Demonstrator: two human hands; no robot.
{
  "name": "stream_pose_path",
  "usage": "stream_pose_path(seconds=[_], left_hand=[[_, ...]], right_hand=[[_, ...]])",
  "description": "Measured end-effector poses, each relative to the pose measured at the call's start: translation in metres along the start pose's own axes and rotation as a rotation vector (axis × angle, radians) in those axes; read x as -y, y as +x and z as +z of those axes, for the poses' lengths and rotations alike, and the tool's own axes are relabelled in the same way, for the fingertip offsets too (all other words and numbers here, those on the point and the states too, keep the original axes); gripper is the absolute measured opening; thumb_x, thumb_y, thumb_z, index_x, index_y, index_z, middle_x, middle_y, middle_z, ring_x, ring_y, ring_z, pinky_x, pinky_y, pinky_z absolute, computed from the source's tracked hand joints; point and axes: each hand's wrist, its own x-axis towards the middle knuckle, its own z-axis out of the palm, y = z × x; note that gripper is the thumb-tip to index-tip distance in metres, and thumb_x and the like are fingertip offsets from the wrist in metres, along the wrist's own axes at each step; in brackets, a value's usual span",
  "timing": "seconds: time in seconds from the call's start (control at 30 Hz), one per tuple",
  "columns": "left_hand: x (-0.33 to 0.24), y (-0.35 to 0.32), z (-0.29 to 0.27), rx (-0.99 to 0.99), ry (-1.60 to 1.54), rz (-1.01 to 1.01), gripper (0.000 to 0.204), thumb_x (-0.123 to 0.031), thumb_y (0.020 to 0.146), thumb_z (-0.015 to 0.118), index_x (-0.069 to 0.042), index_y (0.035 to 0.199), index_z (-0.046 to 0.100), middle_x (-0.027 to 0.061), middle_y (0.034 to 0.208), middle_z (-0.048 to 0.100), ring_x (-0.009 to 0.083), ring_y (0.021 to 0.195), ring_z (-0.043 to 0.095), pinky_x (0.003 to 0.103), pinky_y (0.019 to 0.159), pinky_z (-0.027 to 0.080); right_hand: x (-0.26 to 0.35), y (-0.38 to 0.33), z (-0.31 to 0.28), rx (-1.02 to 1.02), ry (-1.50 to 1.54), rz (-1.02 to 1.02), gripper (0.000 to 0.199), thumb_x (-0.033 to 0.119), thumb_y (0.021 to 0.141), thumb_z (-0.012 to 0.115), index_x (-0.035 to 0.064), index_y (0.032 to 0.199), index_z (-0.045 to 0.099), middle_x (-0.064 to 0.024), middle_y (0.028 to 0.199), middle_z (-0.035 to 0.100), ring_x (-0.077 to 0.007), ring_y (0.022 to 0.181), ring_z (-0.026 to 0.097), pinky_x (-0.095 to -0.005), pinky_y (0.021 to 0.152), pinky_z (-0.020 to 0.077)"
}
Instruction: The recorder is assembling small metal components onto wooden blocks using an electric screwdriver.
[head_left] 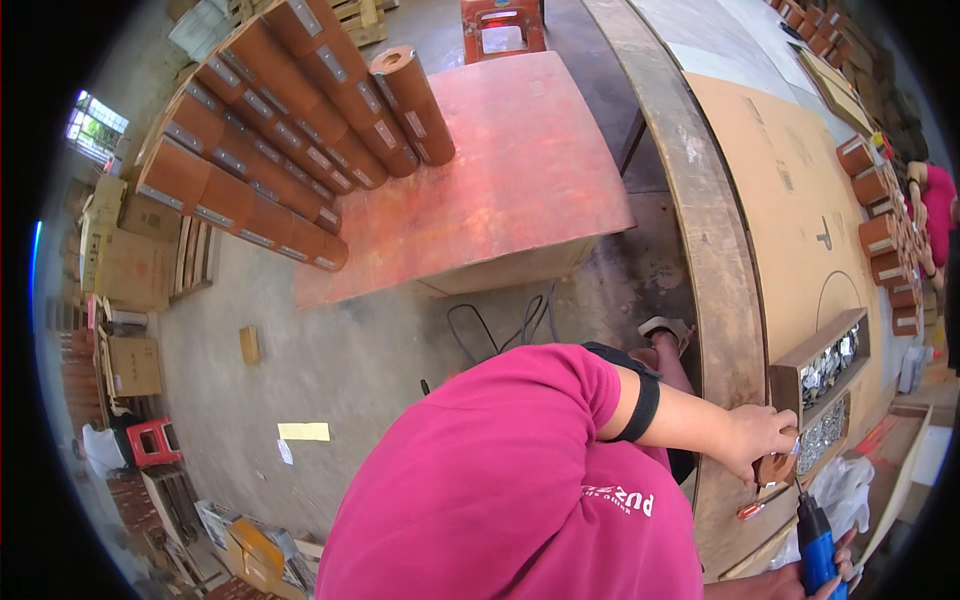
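At the bench edge on the right, my left hand (762, 440) is closed around a short brown cylinder (776, 468) with a hole in its end. My right hand (840, 578), partly cut off low in the picture, grips a blue and black electric screwdriver (819, 552). The tool's tip points up toward the cylinder; whether it touches cannot be made out. A small red object (750, 510) lies beside the cylinder. Just beyond my left hand sits a wooden box (785, 388) with shiny metal fittings in one compartment and small screw-like pieces in another.
Tall stacks of brown cylinders (300, 125) stand on a reddish table (500, 170). Cardboard (770, 190) covers the workbench. At the far right, a co-worker (935, 210) is beside more cylinders (880, 235). A plastic bag (850, 490) lies near the screwdriver. Cables (520, 325) run across the floor.
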Motion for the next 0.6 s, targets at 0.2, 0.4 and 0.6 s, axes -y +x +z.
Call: stream_pose_path(seconds=[0.2,0.4,0.6], left_hand=[[0.003,0.006,0.008,-0.059,-0.016,0.007,0.064,-0.029,0.044,0.078,-0.012,0.099,0.051,0.0119,0.106,0.039,0.0318,0.09,0.047,0.039,0.074,0.044],[0.006,0.007,0.01,-0.064,-0.012,0.005,0.07,-0.025,0.043,0.078,-0.013,0.104,0.046,0.0126,0.107,0.038,0.0325,0.09,0.047,0.039,0.073,0.043],[0.006,0.007,0.006,-0.062,-0.02,0.018,0.07,-0.025,0.042,0.078,-0.014,0.103,0.046,0.0117,0.105,0.039,0.0319,0.089,0.048,0.039,0.071,0.043]], right_hand=[[-0.017,-0.011,0.019,0.076,-0.119,-0.03,0.016,0.012,0.06,0.054,0.0005,0.072,0.054,-0.0119,0.062,0.052,-0.0258,0.059,0.053,-0.0464,0.069,0.0444],[-0.025,0.011,-0.035,0.355,-0.141,0.197,0.018,0.007,0.074,0.045,-0.0056,0.086,0.048,-0.0114,0.078,0.048,-0.0217,0.078,0.048,-0.054,0.097,0.0257],[-0.024,0.002,-0.018,0.16,-0.164,0.166,0.018,0.009,0.074,0.045,-0.0034,0.087,0.048,-0.0096,0.079,0.049,-0.0207,0.08,0.048,-0.0547,0.098,0.0241]])
